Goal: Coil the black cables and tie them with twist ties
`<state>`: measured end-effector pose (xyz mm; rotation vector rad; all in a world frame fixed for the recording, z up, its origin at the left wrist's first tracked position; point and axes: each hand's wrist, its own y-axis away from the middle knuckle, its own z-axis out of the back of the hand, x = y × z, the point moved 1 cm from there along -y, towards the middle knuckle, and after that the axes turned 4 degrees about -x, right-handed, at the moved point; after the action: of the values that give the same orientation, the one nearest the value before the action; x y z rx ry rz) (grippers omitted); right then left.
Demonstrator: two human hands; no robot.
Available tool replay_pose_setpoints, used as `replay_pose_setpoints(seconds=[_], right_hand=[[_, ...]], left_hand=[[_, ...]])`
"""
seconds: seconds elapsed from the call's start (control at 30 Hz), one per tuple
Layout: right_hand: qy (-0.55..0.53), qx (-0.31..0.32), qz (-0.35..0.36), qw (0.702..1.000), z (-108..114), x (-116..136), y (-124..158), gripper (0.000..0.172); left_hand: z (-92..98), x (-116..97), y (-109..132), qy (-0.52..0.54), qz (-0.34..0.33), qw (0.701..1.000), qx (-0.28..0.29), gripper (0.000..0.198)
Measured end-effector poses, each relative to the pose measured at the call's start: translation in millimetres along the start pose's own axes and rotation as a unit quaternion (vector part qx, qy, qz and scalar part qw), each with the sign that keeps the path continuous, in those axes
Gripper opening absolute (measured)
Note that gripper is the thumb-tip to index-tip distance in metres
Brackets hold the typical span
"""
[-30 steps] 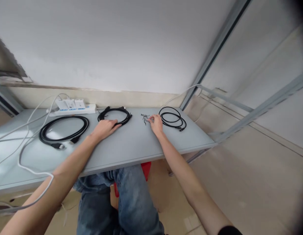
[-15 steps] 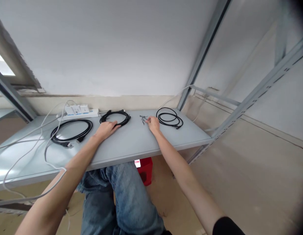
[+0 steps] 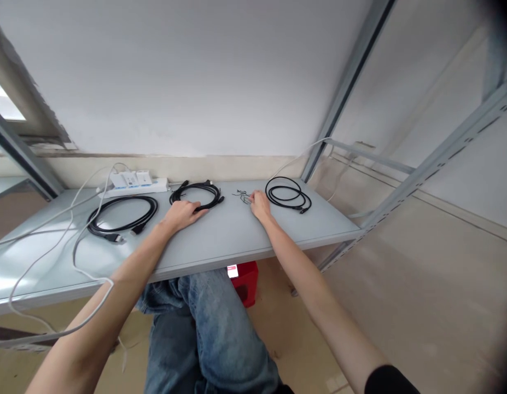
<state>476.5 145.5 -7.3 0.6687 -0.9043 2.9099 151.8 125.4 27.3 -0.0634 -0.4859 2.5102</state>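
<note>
My left hand [image 3: 182,215] lies on the shelf at the near edge of a coiled black cable [image 3: 214,189]. Its fingers and thumb are spread apart and touch the coil, without a clear grip. A little to the right, my right hand [image 3: 260,206] pinches at a small heap of thin black twist ties [image 3: 242,194]; exactly how many are between the fingertips is hidden. Just beyond that hand lies another looser black cable coil [image 3: 286,198]. On the left side rests a larger black cable coil [image 3: 124,225] with its plug ends toward me.
A white power strip [image 3: 142,187] with plugged-in adapters stands at the back of the grey metal shelf [image 3: 220,235]. White cords [image 3: 75,257] hang across its left side and over my left forearm. Below is a red stool [image 3: 248,284] with a phone [image 3: 232,271] on it.
The view has shifted slightly. My right hand still pinches at the twist ties, its fingers turned a little. The left hand stays beside the middle coil.
</note>
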Motion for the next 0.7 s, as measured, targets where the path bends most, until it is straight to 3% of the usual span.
replay_pose_setpoints(seconds=[0.27,0.4,0.57,0.7], right_hand=[[-0.079,-0.035,0.012,0.996,6,11,-3,0.016],[-0.142,-0.054,0.018,0.988,10,31,2,0.022],[-0.186,-0.044,0.155,0.969,3,94,2,0.031],[-0.174,0.019,0.283,0.943,-23,142,-10,0.035]], left_hand=[[0.3,3,-2,0.001,0.005,1.0,-0.01,0.06],[0.4,1,-2,0.001,-0.014,1.0,-0.01,0.059],[-2.4,0,-3,0.015,-0.026,1.0,-0.002,0.06],[-3.4,0,-2,0.018,-0.018,1.0,0.005,0.06]])
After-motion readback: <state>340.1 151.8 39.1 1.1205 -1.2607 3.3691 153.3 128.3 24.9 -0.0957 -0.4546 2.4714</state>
